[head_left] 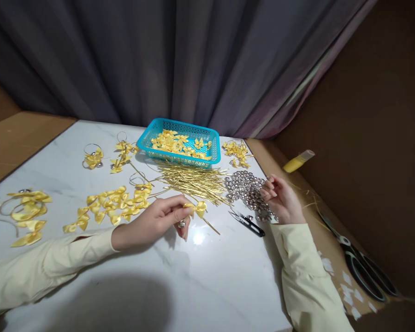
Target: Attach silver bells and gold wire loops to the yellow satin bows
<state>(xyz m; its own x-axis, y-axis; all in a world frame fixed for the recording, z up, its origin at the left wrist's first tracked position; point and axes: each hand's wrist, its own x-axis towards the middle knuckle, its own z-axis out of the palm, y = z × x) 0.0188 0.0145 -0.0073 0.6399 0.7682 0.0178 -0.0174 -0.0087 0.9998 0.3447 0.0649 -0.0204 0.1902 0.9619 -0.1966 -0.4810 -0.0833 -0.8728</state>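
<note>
My left hand (159, 219) pinches a yellow satin bow (199, 209) between thumb and fingers. A gold tie sticks out below the bow, and a small silver bell (181, 224) hangs beneath the thumb. My right hand (281, 198) is raised at the right edge of a pile of silver bells (247, 186), its fingers curled together; whether it holds something is too small to tell. Between the hands lie black thread snips (249, 224). Gold twist ties (193, 181) lie in a heap beyond my left hand.
A blue basket (180, 160) of yellow bows stands at the back. Loose bows (114, 205) and finished-looking bow rings (29, 207) lie on the left. Large scissors (358, 263), white scraps and a yellow tube (297, 161) lie on the brown surface at right.
</note>
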